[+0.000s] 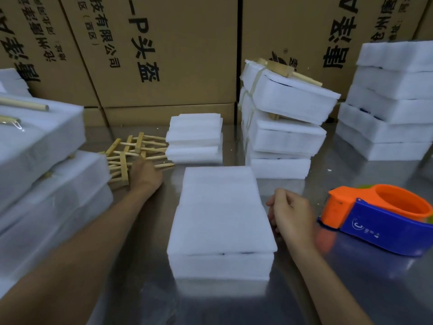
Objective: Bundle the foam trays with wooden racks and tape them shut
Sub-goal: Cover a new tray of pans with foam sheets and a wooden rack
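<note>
Lying between both hands, foam trays point(222, 214); left fingers point(140, 166) touching wooden racks point(131, 153).

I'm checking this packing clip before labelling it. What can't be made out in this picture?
- Left hand: fingers reach into the wooden racks; its own back hides any grip.
- Right hand: fingertips curl out of sight beside the foam trays, so contact is unclear.
- Tape dispenser: right edge cuts it off; tape roll unseen.
- Dark gap between the two trays: contents too small to tell.
</note>
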### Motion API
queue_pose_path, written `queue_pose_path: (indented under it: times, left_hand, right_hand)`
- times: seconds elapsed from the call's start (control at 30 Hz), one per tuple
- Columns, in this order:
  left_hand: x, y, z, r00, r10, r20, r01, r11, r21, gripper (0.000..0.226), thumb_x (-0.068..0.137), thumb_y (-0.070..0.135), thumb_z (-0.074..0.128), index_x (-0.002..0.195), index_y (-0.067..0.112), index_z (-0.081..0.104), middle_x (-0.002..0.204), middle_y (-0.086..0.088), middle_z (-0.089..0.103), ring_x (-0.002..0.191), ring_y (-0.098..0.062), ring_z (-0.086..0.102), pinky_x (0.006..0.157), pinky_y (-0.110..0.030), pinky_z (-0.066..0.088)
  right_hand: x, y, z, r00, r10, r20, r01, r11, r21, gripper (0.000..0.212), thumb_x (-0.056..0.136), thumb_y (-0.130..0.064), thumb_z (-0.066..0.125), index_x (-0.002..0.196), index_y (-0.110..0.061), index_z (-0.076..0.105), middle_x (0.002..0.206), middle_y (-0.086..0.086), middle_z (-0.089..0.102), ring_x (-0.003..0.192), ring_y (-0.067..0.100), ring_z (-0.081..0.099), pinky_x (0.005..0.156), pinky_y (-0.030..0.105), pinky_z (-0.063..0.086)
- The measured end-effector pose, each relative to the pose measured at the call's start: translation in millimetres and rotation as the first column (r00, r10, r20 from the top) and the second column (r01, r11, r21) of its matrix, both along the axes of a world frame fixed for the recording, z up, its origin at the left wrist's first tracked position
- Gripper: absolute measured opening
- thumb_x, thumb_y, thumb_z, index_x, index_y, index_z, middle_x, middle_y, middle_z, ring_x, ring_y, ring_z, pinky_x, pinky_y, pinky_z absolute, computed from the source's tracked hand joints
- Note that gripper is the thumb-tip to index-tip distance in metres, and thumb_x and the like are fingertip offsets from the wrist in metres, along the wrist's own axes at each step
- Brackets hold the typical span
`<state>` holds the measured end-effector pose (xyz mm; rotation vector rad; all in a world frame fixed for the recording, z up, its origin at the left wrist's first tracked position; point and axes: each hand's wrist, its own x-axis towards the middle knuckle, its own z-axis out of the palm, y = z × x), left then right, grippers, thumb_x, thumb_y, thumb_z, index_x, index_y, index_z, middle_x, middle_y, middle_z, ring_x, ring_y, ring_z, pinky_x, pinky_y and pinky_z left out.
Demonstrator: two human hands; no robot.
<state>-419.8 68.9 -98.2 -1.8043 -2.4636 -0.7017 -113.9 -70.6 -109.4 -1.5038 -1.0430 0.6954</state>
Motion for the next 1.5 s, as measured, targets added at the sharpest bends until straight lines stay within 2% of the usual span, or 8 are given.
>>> queue_pose_path:
  times: [0.47, 0.7, 0.9, 1.0, 1.07, 1.2, 1.33, 1.5]
  left_hand:
    - [8.1, -65.9, 20.2, 0.999, 0.050, 0.017, -0.052, 0.892, 0.449, 0.034, 0.083, -0.003, 0.062, 0.112, 0.011, 0.054, 0.124, -0.019, 0.048, 0.119, -0.036, 0.041, 0.090, -0.049, 0.047]
    - [28.7, -92.1, 58.5, 0.999, -0.049, 0.000, 0.040, 0.796, 0.604, 0.036, 0.085, -0.007, 0.050, 0.116, 0.011, 0.057, 0.119, -0.020, 0.044, 0.090, -0.039, 0.053, 0.066, -0.040, 0.040]
    - [52.3, -120.7, 115.7, 0.918, -0.377, 0.125, 0.069, 0.460, 0.885, 0.025, 0.099, 0.016, 0.045, 0.122, 0.011, 0.053, 0.115, -0.008, 0.058, 0.096, -0.016, 0.054, 0.083, -0.021, 0.045]
    - [70.8, -123.3, 130.9, 0.501, -0.644, 0.578, -0.070, 0.636, 0.769, 0.014, 0.096, 0.022, 0.055, 0.109, 0.023, 0.056, 0.104, 0.000, 0.065, 0.072, -0.016, 0.067, 0.057, -0.038, 0.057]
    - [87.3, -121.9, 118.8, 0.286, -0.566, 0.773, 0.044, 0.814, 0.579, 0.013, 0.096, 0.019, 0.058, 0.108, 0.019, 0.060, 0.102, -0.005, 0.068, 0.067, -0.017, 0.071, 0.060, -0.038, 0.058]
    - [110.2, -117.5, 70.9, 0.389, -0.370, 0.844, 0.195, 0.928, 0.317, 0.015, 0.097, 0.018, 0.059, 0.111, 0.012, 0.061, 0.103, -0.009, 0.071, 0.083, -0.022, 0.073, 0.084, -0.037, 0.058]
    - [108.9, -114.5, 58.3, 0.700, -0.428, 0.571, 0.236, 0.894, 0.381, 0.022, 0.096, 0.017, 0.056, 0.117, 0.022, 0.061, 0.115, 0.007, 0.061, 0.088, 0.001, 0.057, 0.073, -0.022, 0.046]
    - [107.0, -113.3, 54.0, 0.605, -0.408, 0.684, 0.310, 0.912, 0.270, 0.033, 0.099, 0.006, 0.042, 0.123, 0.022, 0.057, 0.123, 0.007, 0.055, 0.108, -0.008, 0.051, 0.085, -0.023, 0.038]
  right_hand:
    - [1.8, -5.9, 5.8, 0.998, 0.047, -0.039, -0.048, 0.999, -0.013, 0.028, 0.087, -0.014, 0.045, 0.068, -0.005, 0.064, 0.049, 0.007, 0.058, 0.039, 0.014, 0.050, 0.036, 0.023, 0.036]
    - [0.4, -9.3, 6.5, 0.997, 0.066, -0.048, -0.066, 0.998, -0.005, 0.027, 0.088, -0.011, 0.045, 0.069, -0.003, 0.064, 0.050, 0.008, 0.058, 0.042, 0.015, 0.052, 0.038, 0.025, 0.040]
    - [0.7, -8.3, 8.1, 0.997, 0.067, -0.033, -0.067, 0.998, -0.015, 0.028, 0.089, -0.011, 0.045, 0.071, -0.002, 0.064, 0.052, 0.008, 0.059, 0.043, 0.013, 0.052, 0.038, 0.023, 0.041]
    - [0.0, -8.4, 8.6, 0.997, 0.072, -0.022, -0.072, 0.997, -0.024, 0.028, 0.089, -0.013, 0.045, 0.072, -0.003, 0.065, 0.054, 0.009, 0.061, 0.044, 0.013, 0.053, 0.041, 0.024, 0.041]
    - [-0.5, -9.2, 8.6, 0.997, 0.070, -0.027, -0.071, 0.997, -0.024, 0.028, 0.089, -0.012, 0.045, 0.072, -0.002, 0.065, 0.054, 0.009, 0.061, 0.045, 0.013, 0.053, 0.041, 0.024, 0.041]
    - [-0.7, -8.9, 9.3, 0.997, 0.060, -0.044, -0.061, 0.998, -0.023, 0.027, 0.089, -0.011, 0.045, 0.073, -0.001, 0.064, 0.052, 0.008, 0.058, 0.044, 0.015, 0.052, 0.038, 0.023, 0.040]
    - [0.0, -7.4, 9.1, 0.998, 0.060, -0.034, -0.061, 0.998, -0.029, 0.027, 0.090, -0.012, 0.045, 0.073, -0.002, 0.064, 0.053, 0.008, 0.059, 0.044, 0.014, 0.052, 0.041, 0.025, 0.041]
    - [0.5, -7.1, 9.6, 0.998, 0.058, -0.038, -0.059, 0.998, -0.030, 0.028, 0.091, -0.011, 0.045, 0.071, -0.003, 0.063, 0.055, 0.011, 0.059, 0.045, 0.017, 0.053, 0.039, 0.023, 0.041]
